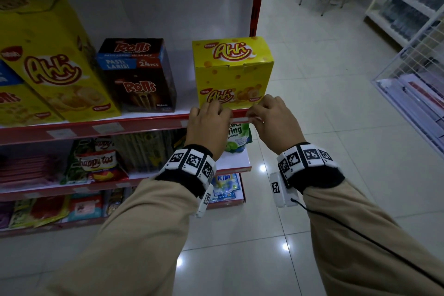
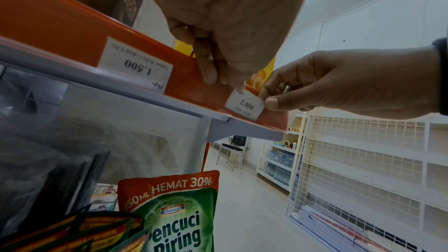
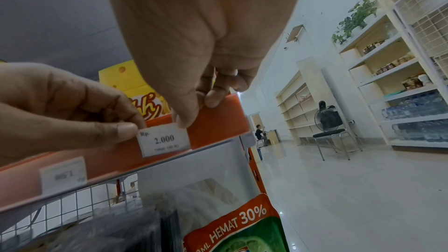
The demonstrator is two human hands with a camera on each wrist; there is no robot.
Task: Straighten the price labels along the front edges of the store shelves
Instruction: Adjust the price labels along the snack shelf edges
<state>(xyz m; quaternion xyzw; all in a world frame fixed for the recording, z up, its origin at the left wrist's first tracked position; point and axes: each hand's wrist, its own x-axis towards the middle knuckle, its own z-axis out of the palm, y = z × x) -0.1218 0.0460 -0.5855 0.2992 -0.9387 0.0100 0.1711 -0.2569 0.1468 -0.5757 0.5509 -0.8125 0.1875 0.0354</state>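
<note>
Pinching the 2.000 label [image 3: 164, 139] at both ends, left hand [image 1: 208, 125] and right hand [image 1: 271, 119] risk tearing it by pulling apart.

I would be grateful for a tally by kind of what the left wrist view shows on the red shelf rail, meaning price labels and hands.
Price labels: 2 (2.000 price label, 1.500 price label)
Hands: 2 (left hand, right hand, each pinching one end of the 2.000 price label)
Total: 4
</note>
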